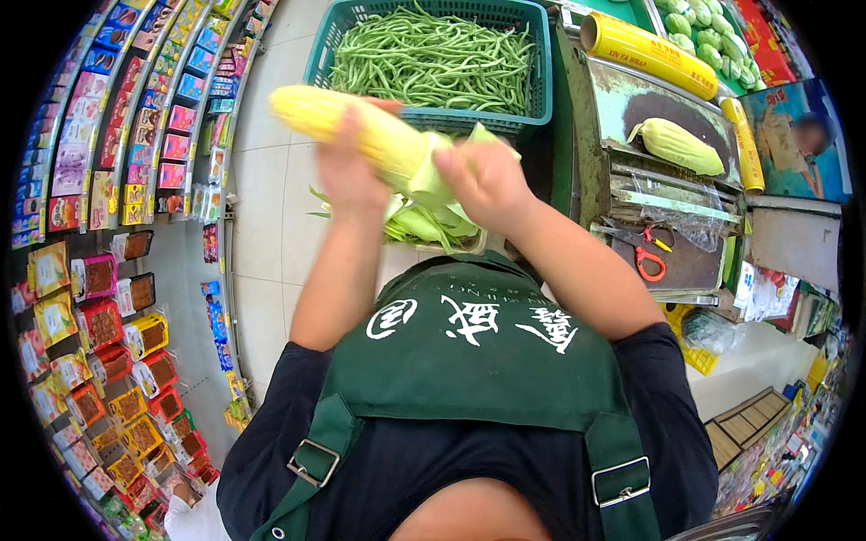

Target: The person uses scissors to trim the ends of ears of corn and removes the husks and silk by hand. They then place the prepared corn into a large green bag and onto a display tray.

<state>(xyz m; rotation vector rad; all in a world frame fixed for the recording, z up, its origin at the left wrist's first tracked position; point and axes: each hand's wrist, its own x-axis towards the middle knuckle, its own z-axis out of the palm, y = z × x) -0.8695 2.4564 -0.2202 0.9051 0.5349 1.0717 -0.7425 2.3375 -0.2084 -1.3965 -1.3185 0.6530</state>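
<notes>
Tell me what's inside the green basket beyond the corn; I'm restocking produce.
The green basket holds a heap of long green beans, filling it. Its near edge is partly hidden by the corn cob; anything beneath the beans cannot be seen.

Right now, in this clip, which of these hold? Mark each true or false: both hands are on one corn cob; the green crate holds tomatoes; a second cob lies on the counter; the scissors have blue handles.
1. Both hands, left hand and right hand, grip one corn cob. True.
2. The green crate holds tomatoes. False: it holds green beans.
3. A second cob, in its husk, lies on the counter. True.
4. The scissors have blue handles. False: they are red.
</notes>
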